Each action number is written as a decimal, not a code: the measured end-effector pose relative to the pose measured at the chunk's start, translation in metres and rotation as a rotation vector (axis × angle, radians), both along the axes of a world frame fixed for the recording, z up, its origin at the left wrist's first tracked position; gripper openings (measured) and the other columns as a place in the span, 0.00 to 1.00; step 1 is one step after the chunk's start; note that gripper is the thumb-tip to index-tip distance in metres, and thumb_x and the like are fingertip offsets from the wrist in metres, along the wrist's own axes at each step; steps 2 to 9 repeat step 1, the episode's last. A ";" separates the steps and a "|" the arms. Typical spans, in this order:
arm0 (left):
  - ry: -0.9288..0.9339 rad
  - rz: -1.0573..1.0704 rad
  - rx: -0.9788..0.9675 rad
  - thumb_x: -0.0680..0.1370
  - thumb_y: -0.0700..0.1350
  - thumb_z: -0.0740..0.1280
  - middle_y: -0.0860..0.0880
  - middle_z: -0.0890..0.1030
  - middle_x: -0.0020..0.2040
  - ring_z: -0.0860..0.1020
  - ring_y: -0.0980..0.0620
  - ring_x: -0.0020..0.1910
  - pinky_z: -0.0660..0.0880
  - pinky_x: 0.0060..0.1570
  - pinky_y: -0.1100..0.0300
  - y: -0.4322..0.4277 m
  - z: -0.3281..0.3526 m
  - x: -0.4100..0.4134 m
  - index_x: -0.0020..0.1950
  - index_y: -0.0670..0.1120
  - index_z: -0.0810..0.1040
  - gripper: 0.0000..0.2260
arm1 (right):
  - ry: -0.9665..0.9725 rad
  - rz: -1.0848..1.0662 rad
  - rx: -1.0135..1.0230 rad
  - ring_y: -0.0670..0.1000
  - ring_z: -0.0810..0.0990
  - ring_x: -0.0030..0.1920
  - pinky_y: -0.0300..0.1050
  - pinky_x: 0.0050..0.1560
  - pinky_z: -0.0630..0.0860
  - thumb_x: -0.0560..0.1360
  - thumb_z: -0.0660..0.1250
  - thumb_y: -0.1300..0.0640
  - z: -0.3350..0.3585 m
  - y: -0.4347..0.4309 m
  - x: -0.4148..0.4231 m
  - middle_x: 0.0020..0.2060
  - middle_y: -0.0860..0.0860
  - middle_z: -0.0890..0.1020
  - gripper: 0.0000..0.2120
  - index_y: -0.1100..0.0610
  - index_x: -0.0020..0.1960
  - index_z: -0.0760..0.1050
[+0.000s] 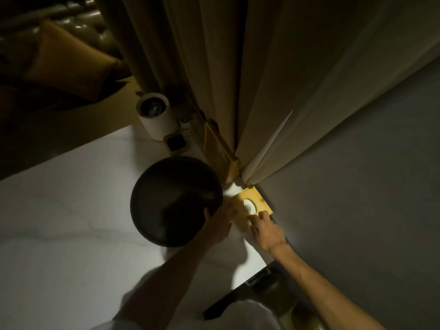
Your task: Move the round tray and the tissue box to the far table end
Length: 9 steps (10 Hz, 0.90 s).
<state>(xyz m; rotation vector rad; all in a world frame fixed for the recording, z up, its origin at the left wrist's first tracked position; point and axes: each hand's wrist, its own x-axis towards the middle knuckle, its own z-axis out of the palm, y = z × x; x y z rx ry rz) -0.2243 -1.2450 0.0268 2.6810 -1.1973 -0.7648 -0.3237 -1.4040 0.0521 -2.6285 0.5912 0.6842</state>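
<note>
Tissue in tissue box beside round tray

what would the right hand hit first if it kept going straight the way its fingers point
Most likely the tissue box: the right hand points up-left, its fingertips already at the box's near edge, close to the white tissue opening. Whether they touch is unclear in the dim light.

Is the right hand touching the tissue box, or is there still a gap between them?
Touching. In the head view, the right hand has its fingertips resting on the top of the tissue box, beside the oval opening; no gap shows.
</note>
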 end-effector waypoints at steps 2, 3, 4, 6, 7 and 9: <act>0.103 0.177 -0.164 0.77 0.46 0.57 0.45 0.78 0.64 0.76 0.46 0.63 0.71 0.56 0.31 0.001 -0.019 0.007 0.66 0.48 0.74 0.19 | 0.051 0.067 0.007 0.62 0.79 0.52 0.53 0.47 0.76 0.74 0.62 0.52 0.009 -0.006 0.024 0.56 0.54 0.75 0.15 0.52 0.59 0.73; 0.103 0.177 -0.164 0.77 0.46 0.57 0.45 0.78 0.64 0.76 0.46 0.63 0.71 0.56 0.31 0.001 -0.019 0.007 0.66 0.48 0.74 0.19 | 0.051 0.067 0.007 0.62 0.79 0.52 0.53 0.47 0.76 0.74 0.62 0.52 0.009 -0.006 0.024 0.56 0.54 0.75 0.15 0.52 0.59 0.73; 0.103 0.177 -0.164 0.77 0.46 0.57 0.45 0.78 0.64 0.76 0.46 0.63 0.71 0.56 0.31 0.001 -0.019 0.007 0.66 0.48 0.74 0.19 | 0.051 0.067 0.007 0.62 0.79 0.52 0.53 0.47 0.76 0.74 0.62 0.52 0.009 -0.006 0.024 0.56 0.54 0.75 0.15 0.52 0.59 0.73; 0.103 0.177 -0.164 0.77 0.46 0.57 0.45 0.78 0.64 0.76 0.46 0.63 0.71 0.56 0.31 0.001 -0.019 0.007 0.66 0.48 0.74 0.19 | 0.051 0.067 0.007 0.62 0.79 0.52 0.53 0.47 0.76 0.74 0.62 0.52 0.009 -0.006 0.024 0.56 0.54 0.75 0.15 0.52 0.59 0.73; 0.103 0.177 -0.164 0.77 0.46 0.57 0.45 0.78 0.64 0.76 0.46 0.63 0.71 0.56 0.31 0.001 -0.019 0.007 0.66 0.48 0.74 0.19 | 0.051 0.067 0.007 0.62 0.79 0.52 0.53 0.47 0.76 0.74 0.62 0.52 0.009 -0.006 0.024 0.56 0.54 0.75 0.15 0.52 0.59 0.73; 0.103 0.177 -0.164 0.77 0.46 0.57 0.45 0.78 0.64 0.76 0.46 0.63 0.71 0.56 0.31 0.001 -0.019 0.007 0.66 0.48 0.74 0.19 | 0.051 0.067 0.007 0.62 0.79 0.52 0.53 0.47 0.76 0.74 0.62 0.52 0.009 -0.006 0.024 0.56 0.54 0.75 0.15 0.52 0.59 0.73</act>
